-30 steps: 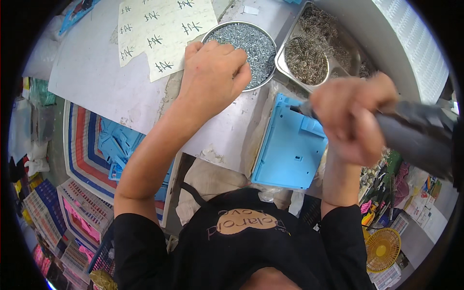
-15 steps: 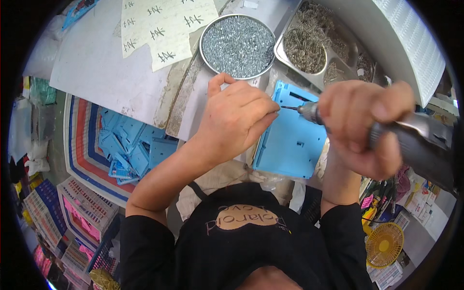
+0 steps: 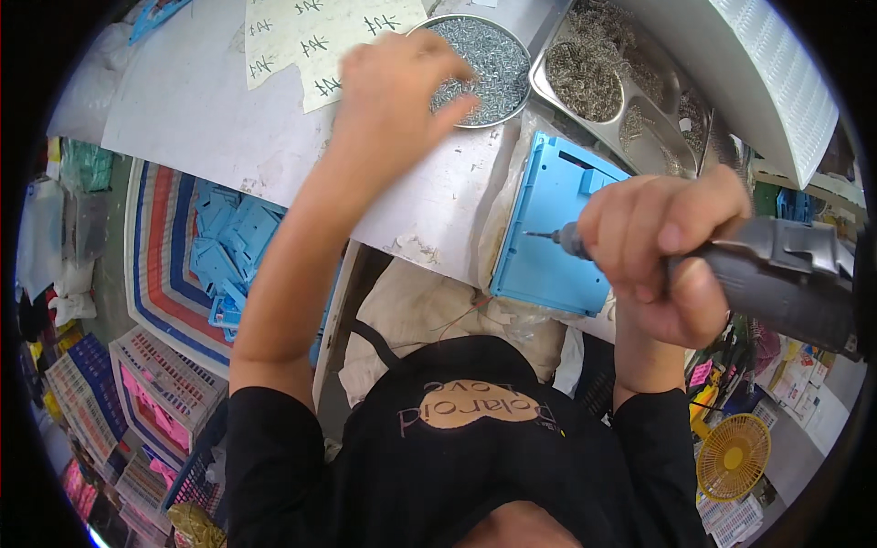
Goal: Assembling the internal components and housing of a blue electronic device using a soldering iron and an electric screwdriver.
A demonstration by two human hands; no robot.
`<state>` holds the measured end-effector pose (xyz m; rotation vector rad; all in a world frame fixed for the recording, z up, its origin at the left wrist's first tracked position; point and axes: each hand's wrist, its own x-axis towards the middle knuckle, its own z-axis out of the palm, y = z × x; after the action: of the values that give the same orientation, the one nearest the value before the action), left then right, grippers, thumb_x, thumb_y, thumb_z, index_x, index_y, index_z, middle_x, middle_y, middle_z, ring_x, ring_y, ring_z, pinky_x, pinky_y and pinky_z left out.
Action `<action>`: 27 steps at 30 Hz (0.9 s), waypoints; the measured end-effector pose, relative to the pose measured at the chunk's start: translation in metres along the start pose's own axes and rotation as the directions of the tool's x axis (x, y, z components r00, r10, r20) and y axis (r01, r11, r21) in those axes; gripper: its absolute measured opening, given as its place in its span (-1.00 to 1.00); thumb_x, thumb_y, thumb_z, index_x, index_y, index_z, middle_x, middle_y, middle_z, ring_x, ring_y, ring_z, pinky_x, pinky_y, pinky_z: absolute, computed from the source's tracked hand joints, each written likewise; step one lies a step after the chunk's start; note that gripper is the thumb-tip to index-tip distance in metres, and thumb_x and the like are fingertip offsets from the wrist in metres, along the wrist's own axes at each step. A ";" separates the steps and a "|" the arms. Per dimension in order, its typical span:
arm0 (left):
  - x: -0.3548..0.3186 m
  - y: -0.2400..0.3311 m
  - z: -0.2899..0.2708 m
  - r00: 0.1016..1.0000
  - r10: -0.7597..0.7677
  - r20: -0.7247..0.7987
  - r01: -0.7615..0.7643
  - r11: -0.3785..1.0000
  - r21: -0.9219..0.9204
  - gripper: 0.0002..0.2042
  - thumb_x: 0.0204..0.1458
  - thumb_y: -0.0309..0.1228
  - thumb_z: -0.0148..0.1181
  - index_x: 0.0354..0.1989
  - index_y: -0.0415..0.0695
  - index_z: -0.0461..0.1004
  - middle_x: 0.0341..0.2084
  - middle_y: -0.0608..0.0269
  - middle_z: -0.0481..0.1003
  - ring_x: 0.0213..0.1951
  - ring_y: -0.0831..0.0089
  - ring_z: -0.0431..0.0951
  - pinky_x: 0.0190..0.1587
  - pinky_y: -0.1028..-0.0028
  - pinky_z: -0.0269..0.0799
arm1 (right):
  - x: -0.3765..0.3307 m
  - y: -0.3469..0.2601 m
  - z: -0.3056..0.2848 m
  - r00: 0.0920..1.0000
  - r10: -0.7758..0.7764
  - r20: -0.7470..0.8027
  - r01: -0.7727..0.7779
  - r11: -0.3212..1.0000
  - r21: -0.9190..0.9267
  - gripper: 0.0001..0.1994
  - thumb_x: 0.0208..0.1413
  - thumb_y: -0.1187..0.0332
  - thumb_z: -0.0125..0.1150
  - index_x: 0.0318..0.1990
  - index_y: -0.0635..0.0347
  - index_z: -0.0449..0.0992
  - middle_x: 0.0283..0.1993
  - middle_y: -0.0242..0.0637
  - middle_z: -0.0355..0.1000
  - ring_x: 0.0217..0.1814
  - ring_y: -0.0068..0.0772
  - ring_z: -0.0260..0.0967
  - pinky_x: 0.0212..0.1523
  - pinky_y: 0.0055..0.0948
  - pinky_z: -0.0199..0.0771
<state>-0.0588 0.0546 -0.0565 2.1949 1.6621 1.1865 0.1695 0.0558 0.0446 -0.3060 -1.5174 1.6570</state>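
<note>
My left hand (image 3: 397, 87), slightly blurred, is over the left side of a round metal dish (image 3: 529, 82) full of small silvery screws (image 3: 493, 59). Its thumb and fingers are apart, and no held object shows. My right hand (image 3: 662, 251) is closed around a dark electric screwdriver (image 3: 776, 288), whose bit points left. Beneath that bit lies a light blue plastic panel (image 3: 539, 219), flat at the table's front edge; the hand and tool cover its right part. Whether the bit touches the panel I cannot tell.
A compartmented metal tray (image 3: 656, 146) with small metal parts stands at the back right. Paper (image 3: 274, 46) with handwriting lies at the back left. Left of the table, a striped bag (image 3: 164, 247) holds several blue plastic pieces (image 3: 228, 233). A yellow fan (image 3: 734, 457) is at lower right.
My left hand has gone from beside the bit up and left to the screw dish, and its fingers have spread. The screwdriver has moved slightly down and left over the panel.
</note>
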 end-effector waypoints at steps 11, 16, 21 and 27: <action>0.011 -0.023 0.025 0.998 -0.056 -0.030 0.064 0.902 0.426 -0.86 0.08 -0.27 0.26 -0.40 0.01 0.68 -0.34 0.35 0.59 -0.11 0.31 0.54 0.10 -0.02 0.25 | -0.020 0.007 0.012 0.972 0.224 0.067 -0.186 0.914 -0.361 -0.74 0.15 0.32 0.33 -0.31 0.12 0.30 -0.61 -0.40 0.31 -0.62 -0.48 0.24 -0.44 -0.36 0.34; 0.010 -0.018 0.018 0.995 -0.064 0.078 0.041 0.962 0.271 -0.89 0.06 -0.26 0.28 -0.40 0.02 0.61 -0.38 0.33 0.56 -0.17 0.29 0.54 0.03 0.03 0.28 | -0.023 0.018 0.014 0.977 0.125 0.170 -0.023 0.864 -0.503 -0.80 0.15 0.43 0.27 -0.32 0.15 0.30 -0.60 -0.34 0.35 -0.60 -0.44 0.27 -0.46 -0.35 0.37; -0.029 0.041 -0.009 0.974 0.173 0.147 -0.173 0.985 -0.010 -0.90 0.00 -0.28 0.33 -0.41 0.01 0.56 -0.41 0.38 0.55 -0.23 0.35 0.51 0.01 0.15 0.22 | -0.022 0.008 0.012 0.991 0.111 0.075 -0.079 0.935 -0.347 -0.82 0.20 0.33 0.23 -0.24 0.12 0.32 -0.62 -0.40 0.34 -0.67 -0.48 0.23 -0.50 -0.38 0.36; -0.067 0.074 -0.009 0.986 0.125 0.115 -0.090 0.959 -0.270 -0.83 -0.12 -0.47 0.43 -0.35 -0.02 0.58 -0.41 0.43 0.56 -0.29 0.42 0.52 -0.01 0.27 0.15 | -0.010 -0.013 0.012 0.995 -0.065 0.078 0.066 0.998 -0.009 -0.76 0.25 0.19 0.21 -0.17 0.08 0.30 -0.64 -0.52 0.28 -0.72 -0.58 0.19 -0.55 -0.44 0.29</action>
<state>-0.0146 -0.0338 -0.0437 2.1655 1.2668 1.1840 0.1735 0.0390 0.0558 -0.1978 -1.5784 1.6249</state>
